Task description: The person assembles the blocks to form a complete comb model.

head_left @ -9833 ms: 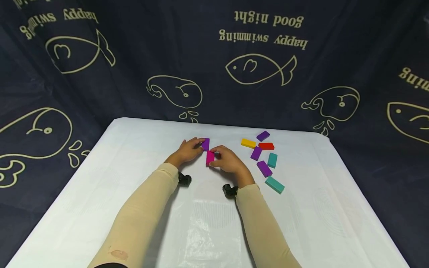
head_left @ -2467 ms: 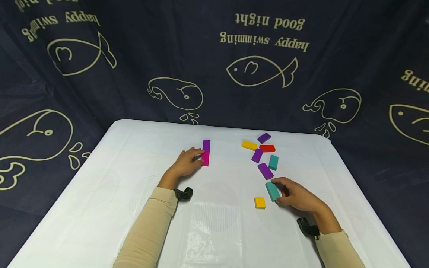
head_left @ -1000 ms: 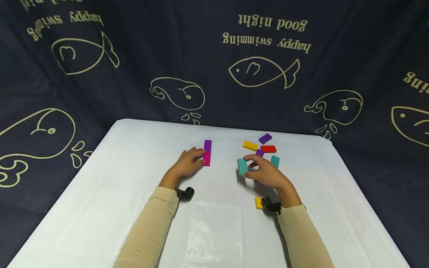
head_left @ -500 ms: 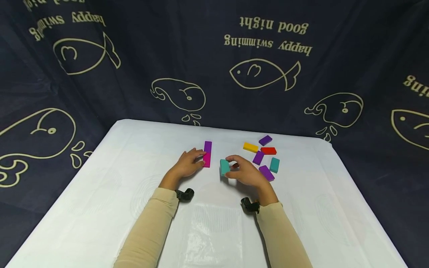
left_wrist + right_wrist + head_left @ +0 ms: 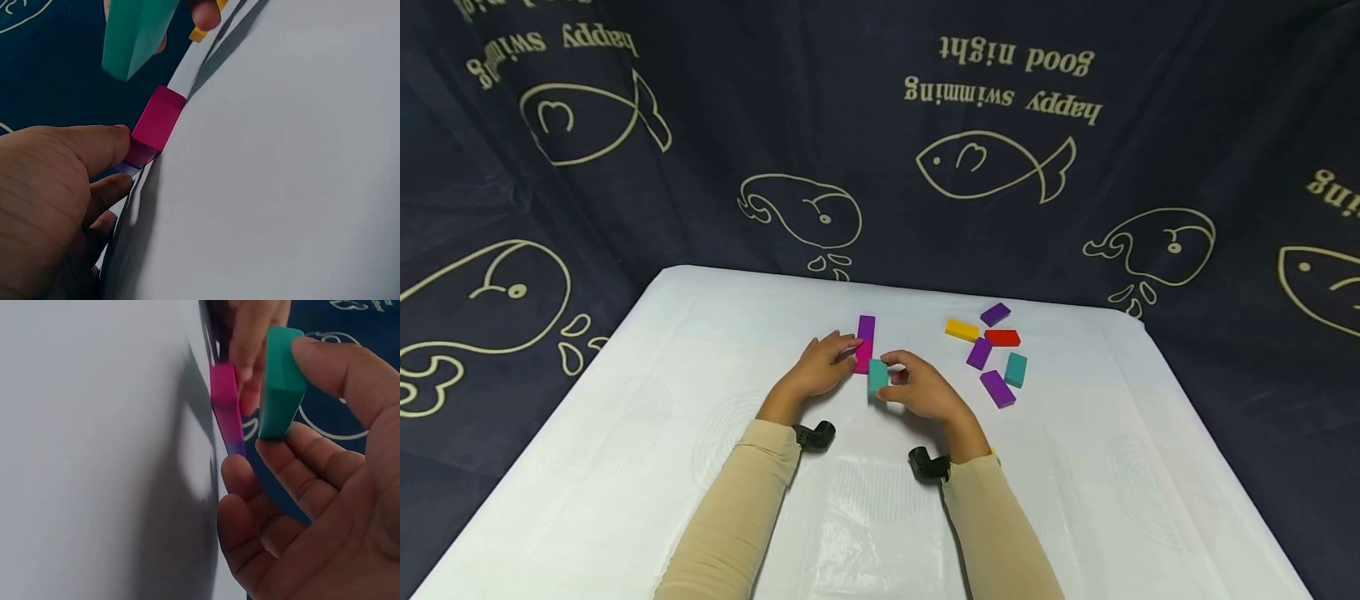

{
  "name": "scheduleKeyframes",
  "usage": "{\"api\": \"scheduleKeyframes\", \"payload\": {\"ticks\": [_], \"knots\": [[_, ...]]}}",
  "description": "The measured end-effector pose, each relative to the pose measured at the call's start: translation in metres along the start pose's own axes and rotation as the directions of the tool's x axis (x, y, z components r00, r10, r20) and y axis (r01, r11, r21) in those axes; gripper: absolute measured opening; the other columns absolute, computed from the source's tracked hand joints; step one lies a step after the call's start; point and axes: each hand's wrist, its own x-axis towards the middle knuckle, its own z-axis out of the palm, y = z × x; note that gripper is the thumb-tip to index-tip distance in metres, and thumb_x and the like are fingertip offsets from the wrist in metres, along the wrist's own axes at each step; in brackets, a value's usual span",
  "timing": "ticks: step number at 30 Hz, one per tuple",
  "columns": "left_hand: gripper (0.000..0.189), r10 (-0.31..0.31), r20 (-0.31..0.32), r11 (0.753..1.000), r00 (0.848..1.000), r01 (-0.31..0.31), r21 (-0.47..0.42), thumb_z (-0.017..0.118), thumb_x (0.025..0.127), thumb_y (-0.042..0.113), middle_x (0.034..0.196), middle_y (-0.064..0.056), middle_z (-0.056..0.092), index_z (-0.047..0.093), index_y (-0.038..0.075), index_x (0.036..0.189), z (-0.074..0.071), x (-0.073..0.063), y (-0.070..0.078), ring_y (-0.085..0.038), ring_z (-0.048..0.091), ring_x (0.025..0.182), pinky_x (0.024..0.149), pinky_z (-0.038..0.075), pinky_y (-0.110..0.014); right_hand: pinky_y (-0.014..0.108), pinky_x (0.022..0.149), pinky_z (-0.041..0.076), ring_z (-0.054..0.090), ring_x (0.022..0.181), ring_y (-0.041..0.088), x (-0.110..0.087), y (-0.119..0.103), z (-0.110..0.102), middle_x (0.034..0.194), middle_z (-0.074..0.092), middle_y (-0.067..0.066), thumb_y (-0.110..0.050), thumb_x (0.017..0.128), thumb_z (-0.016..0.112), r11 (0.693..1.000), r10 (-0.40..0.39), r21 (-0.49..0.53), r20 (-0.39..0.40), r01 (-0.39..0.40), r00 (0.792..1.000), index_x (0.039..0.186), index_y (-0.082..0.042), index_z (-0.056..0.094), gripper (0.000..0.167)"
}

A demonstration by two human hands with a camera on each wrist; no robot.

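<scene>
Pinching one teal block (image 5: 877,378) between thumb and fingers: right hand (image 5: 925,390), block raised just near-right of one magenta block (image 5: 863,357). Left hand (image 5: 820,364): relaxed, fingers touching the magenta block's left side. Purple block (image 5: 867,327): abutting its far end. Right, on white table (image 5: 737,308): red block (image 5: 1002,338), yellow block (image 5: 962,330).

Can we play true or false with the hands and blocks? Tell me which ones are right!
1. The right hand holds a teal block. True.
2. That teal block is lying on the table. False: it is held up above the table.
3. The pink block lines up end to end with a purple block. True.
4. The left hand touches the red block. False: the left hand touches the pink block.
</scene>
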Motion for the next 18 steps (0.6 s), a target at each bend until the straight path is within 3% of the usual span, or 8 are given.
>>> {"api": "scheduleKeyframes", "payload": {"ticks": [9, 18], "knots": [[0.042, 0.0, -0.007, 1.0, 1.0, 0.0, 0.009, 0.053, 0.101, 0.018, 0.149, -0.015, 0.047, 0.055, 0.007, 0.141, 0.003, 0.002, 0.001, -0.037, 0.026, 0.146, 0.118, 0.006, -0.059, 0.045, 0.098, 0.048, 0.059, 0.109, 0.029, 0.002, -0.002, 0.02, 0.128, 0.06, 0.01, -0.016, 0.083, 0.079, 0.996, -0.02, -0.088, -0.046, 0.016, 0.999, 0.131, -0.008, 0.059, 0.052], [0.042, 0.002, -0.01, 1.0, 1.0, -0.002, 0.028, 0.053, 0.101, 0.018, 0.149, -0.016, 0.047, 0.055, 0.007, 0.141, 0.0, 0.0, 0.002, -0.038, 0.027, 0.146, 0.118, 0.008, -0.059, 0.045, 0.104, 0.044, 0.057, 0.113, 0.028, 0.002, -0.005, 0.028, 0.131, 0.06, 0.011, -0.016, 0.082, 0.08, 0.986, -0.065, -0.157, -0.062, 0.055, 0.996, 0.132, -0.005, 0.058, 0.055]]}}
